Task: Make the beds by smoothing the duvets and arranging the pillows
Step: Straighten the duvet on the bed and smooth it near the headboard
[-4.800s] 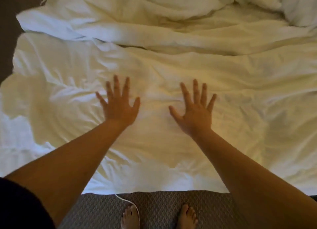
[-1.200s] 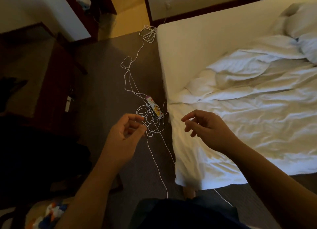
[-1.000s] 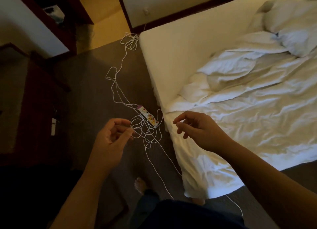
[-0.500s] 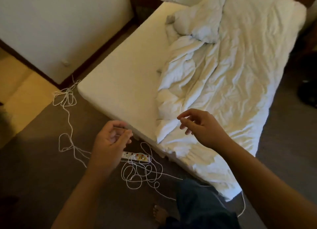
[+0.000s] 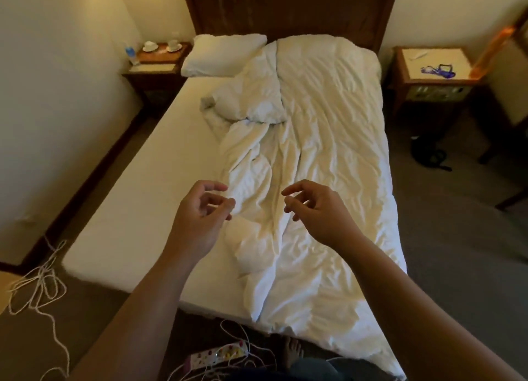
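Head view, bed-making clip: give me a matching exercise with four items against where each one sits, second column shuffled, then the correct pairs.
Things:
1. pillow
2. duvet
3. power strip
4. cups

Places:
A. on the carpet at the foot of the bed
B. bunched over the right side of the mattress
C. at the head of the bed, left corner
D. on the left bedside table

Pairs: 1-C, 2-B, 3-A, 4-D

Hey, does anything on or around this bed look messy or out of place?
Yes. The duvet is bunched toward the right, baring the mattress on the left. A power strip and tangled cord lie on the floor.
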`<state>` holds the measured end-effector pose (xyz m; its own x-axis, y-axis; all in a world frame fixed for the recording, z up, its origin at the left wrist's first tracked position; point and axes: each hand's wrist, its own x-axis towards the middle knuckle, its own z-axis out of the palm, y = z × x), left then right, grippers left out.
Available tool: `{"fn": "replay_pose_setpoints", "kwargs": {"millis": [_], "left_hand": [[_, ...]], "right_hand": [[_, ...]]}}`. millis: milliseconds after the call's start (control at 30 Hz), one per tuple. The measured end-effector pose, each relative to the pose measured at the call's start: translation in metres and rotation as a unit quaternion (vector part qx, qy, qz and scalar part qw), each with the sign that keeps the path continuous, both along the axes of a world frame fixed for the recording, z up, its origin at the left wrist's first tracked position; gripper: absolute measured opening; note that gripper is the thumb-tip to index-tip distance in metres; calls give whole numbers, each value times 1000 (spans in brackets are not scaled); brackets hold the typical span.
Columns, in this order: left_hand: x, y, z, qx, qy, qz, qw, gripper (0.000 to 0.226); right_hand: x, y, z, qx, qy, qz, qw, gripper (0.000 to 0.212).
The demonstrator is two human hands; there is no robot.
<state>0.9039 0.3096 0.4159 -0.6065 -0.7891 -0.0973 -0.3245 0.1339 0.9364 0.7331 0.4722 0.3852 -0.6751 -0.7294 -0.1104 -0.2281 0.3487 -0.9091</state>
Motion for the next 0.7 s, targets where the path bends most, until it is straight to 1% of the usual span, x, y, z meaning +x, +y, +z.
{"fn": "replay_pose_setpoints", "kwargs": {"millis": [133,267,367,533,600,700], "left_hand": [[-31,-52,5,14,-5,4,1000,19],[-58,-94,-3,22,2,-29,999,18],[-70,-129,-18,30,-2,-56,998,17],[-76,-207,-55,45,-12,-136,990,15],[-78,-243,-74,49,-18,-178,983,15],[-80,-294,-112,57,-38,-233,970,14]], "right_hand": [[-20,-26,8,5,21,-30,999,11],[-33,-48,4,-1,16,-95,995,10],[-27,-68,-6,0,12,-142,990,11],[4,-115,-41,25,6,-217,976,11],[21,-141,-64,35,2,-254,967,12],[53,-185,-111,46,-30,-303,951,14]]}}
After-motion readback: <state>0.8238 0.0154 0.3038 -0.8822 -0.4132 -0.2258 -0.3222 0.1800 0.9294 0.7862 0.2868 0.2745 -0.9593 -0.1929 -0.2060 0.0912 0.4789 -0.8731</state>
